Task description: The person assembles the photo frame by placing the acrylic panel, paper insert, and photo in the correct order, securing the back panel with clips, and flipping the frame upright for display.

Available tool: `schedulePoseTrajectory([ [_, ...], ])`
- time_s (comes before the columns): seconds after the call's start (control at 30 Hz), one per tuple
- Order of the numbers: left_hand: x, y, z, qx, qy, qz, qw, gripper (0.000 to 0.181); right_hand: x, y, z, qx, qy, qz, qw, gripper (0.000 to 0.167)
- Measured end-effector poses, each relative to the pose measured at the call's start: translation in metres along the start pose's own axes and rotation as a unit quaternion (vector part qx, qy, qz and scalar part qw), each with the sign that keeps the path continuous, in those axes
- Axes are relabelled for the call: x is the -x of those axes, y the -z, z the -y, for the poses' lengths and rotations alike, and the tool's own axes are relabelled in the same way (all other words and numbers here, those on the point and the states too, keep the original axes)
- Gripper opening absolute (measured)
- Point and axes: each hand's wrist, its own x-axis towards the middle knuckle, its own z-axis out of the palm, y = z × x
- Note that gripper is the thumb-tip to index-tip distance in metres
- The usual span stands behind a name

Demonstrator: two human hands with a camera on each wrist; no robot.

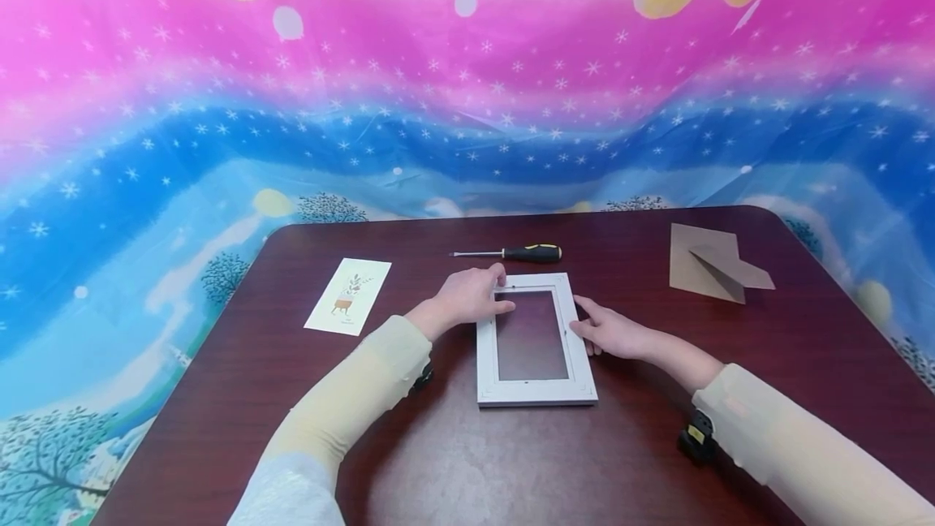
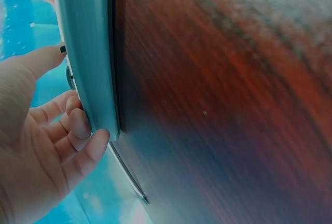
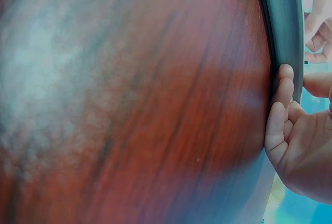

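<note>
A white picture frame (image 1: 536, 393) lies in the middle of the table, its long sides running away from me. Small dark tabs show on its inner edge, and the dark tabletop is visible through its opening. My left hand (image 1: 467, 296) grips the far left corner, thumb reaching over the inner edge. In the left wrist view, that hand's fingers (image 2: 80, 123) curl at the frame's edge. My right hand (image 1: 613, 331) holds the right side, thumb on the top face. In the right wrist view, its fingers (image 3: 282, 92) lie along the outer side.
Behind the frame lies a screwdriver (image 1: 533, 253) with a black and yellow handle. A printed card (image 1: 349, 299) is on the left. To the right stands a brown backing board (image 1: 701, 270) with its leg folded out. A patterned cloth (image 1: 467, 104) hangs behind the table (image 1: 424, 461).
</note>
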Motion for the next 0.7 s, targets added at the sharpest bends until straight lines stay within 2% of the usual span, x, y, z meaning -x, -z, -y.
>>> schedulePoseTrajectory([
  [0.2,0.005,0.000,0.004,0.030,-0.017,-0.007,0.9994,0.043,0.001,0.000,0.000,0.001,0.003,-0.001,1.0000,0.064],
  [0.37,0.014,-0.002,0.011,0.060,-0.039,-0.027,0.9970,0.039,0.001,0.000,0.000,0.000,-0.001,-0.003,1.0000,0.064],
  [0.7,0.045,-0.004,0.028,0.073,-0.079,-0.078,0.9911,0.022,-0.001,0.000,-0.001,0.001,-0.001,-0.001,1.0000,0.063],
])
